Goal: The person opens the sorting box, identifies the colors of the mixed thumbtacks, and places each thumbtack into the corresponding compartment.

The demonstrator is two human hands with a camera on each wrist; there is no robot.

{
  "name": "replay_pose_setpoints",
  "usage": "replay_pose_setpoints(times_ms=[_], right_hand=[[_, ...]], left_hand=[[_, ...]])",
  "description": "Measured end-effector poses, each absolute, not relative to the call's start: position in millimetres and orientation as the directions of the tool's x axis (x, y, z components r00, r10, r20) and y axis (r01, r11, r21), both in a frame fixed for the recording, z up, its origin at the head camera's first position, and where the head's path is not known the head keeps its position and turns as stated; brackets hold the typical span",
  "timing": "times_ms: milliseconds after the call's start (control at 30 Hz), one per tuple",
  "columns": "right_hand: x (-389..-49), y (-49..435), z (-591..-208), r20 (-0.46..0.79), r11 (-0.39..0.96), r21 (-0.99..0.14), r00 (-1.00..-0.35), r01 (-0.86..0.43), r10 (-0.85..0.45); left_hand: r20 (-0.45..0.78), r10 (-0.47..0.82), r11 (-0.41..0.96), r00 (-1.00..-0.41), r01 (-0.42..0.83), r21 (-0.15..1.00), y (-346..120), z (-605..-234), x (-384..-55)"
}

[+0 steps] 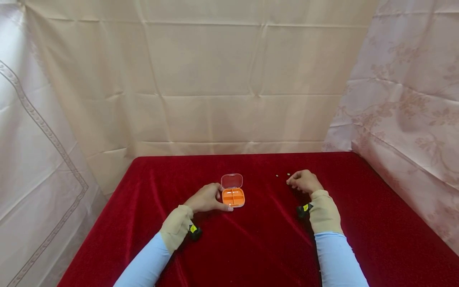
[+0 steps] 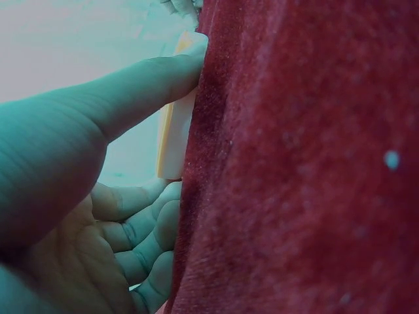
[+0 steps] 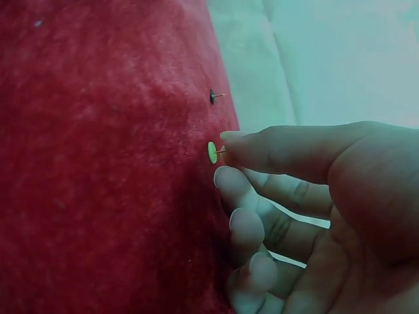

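Note:
An orange pill case (image 1: pixel 233 197) lies on the red cloth, its clear lid (image 1: pixel 232 181) raised at the back and its divided compartments facing up. My left hand (image 1: pixel 206 198) holds the case from the left, thumb along the front edge and fingers at the back left corner. In the left wrist view the thumb lies against the side of the case (image 2: pixel 175 137). Over to the right, my right hand (image 1: pixel 304 181) pinches the pin of a green thumbtack (image 3: pixel 212 152) between thumb and forefinger, its flat head downward. A dark thumbtack (image 3: pixel 213 97) sits just beyond, pin up.
Two small tacks lie on the cloth beyond the right hand, one pale tack (image 1: pixel 288 174) close to it and another tack (image 1: pixel 277 175) farther left. Red velvet cloth (image 1: pixel 251 247) covers the table. A beige curtain (image 1: pixel 215 79) hangs behind the far edge.

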State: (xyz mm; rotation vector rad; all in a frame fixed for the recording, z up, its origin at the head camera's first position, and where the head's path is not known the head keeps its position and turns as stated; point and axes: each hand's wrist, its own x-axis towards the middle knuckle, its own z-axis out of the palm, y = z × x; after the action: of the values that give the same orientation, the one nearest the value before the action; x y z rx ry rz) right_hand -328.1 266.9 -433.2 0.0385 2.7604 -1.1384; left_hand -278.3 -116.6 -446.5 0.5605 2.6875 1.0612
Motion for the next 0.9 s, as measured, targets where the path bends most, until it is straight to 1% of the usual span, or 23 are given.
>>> replay_pose_setpoints(times_ms=[267,900], right_hand=[[-324.5,262.6,-431.8,-0.160,0.743,-0.662,-0.987,0.096,-0.016],[-326.2,261.7,-432.9,-0.159,0.743,-0.663,-0.987,0.093,-0.018]], left_hand=[[-0.049,0.417,0.669,-0.908,0.269,0.693,-116.4,-446.1,-277.3],[-0.051,0.419,0.664,-0.907,0.267,0.698,-116.2,-447.2,-278.4]])
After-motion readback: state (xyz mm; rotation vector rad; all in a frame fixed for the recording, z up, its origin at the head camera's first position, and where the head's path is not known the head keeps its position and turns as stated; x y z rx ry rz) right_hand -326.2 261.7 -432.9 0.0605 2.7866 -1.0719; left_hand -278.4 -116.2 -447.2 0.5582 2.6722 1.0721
